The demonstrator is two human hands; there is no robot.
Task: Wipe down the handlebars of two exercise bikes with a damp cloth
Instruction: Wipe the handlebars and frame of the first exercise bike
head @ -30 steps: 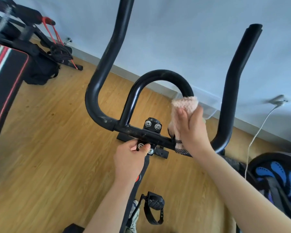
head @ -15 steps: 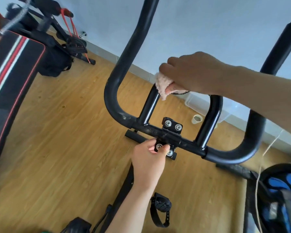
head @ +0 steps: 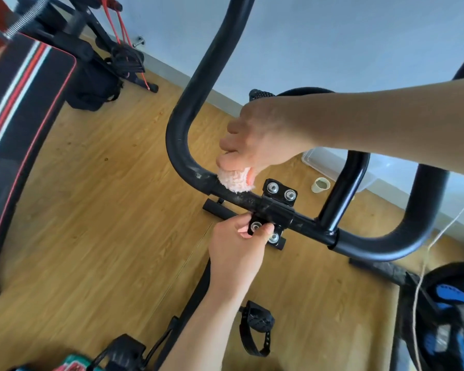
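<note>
Black handlebars [head: 181, 124] of an exercise bike fill the middle of the head view, with two outer horns and an inner loop [head: 343, 191]. My right hand [head: 257, 137] reaches in from the right and is closed on a fluffy pink cloth [head: 235, 180]. The cloth presses on the crossbar where the left end of the inner loop meets it. My left hand [head: 236, 253] pinches the clamp bracket [head: 275, 207] at the centre of the bar, thumb and fingers beside its bolts.
A black bench with red and white stripes [head: 19, 108] stands at the left, other black equipment [head: 113, 57] behind it by the wall. A bike pedal [head: 256, 325] hangs below. At the right are a blue and black fan [head: 450, 317], a white cord [head: 423, 263] and a small cup [head: 320, 184] on the wooden floor.
My right hand has carried the cloth from the right foot of the inner loop, over its top, down to its left base on the crossbar. My left hand has stayed on the clamp.
</note>
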